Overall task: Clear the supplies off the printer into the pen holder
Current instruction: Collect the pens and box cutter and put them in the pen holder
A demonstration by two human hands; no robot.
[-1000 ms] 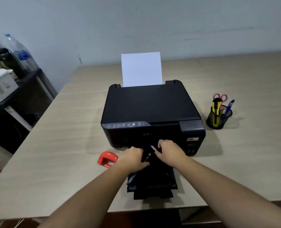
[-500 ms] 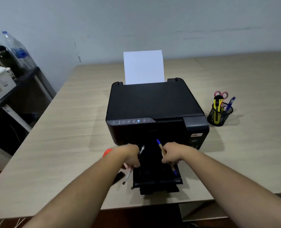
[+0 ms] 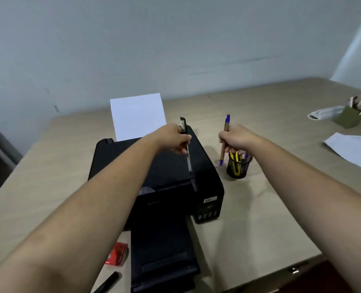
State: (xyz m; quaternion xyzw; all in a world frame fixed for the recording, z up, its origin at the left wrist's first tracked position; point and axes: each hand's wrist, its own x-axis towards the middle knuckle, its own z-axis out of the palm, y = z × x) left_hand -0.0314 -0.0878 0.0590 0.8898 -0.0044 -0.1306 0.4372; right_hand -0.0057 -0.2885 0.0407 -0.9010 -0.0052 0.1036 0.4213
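Note:
A black printer [image 3: 167,178] sits mid-table with white paper [image 3: 137,115] standing in its rear feed and its front tray [image 3: 162,254] pulled out. My left hand [image 3: 173,138] grips a black-and-clear pen [image 3: 186,144] upright over the printer's right side. My right hand [image 3: 236,138] holds a brown pen with blue ends [image 3: 225,138], its lower tip just left of the black mesh pen holder [image 3: 237,166]. The holder stands right of the printer and contains a yellow cutter and other pens.
A red stapler-like item [image 3: 117,253] and a black marker [image 3: 110,282] lie on the table left of the output tray. At the far right stand a green cup [image 3: 348,117] with sticks, a face mask [image 3: 323,113] and loose paper sheets [image 3: 352,149].
Both hands lifted from the front tray, each carrying a pen, and moved up and right toward the pen holder. The camera view tilted right as well.

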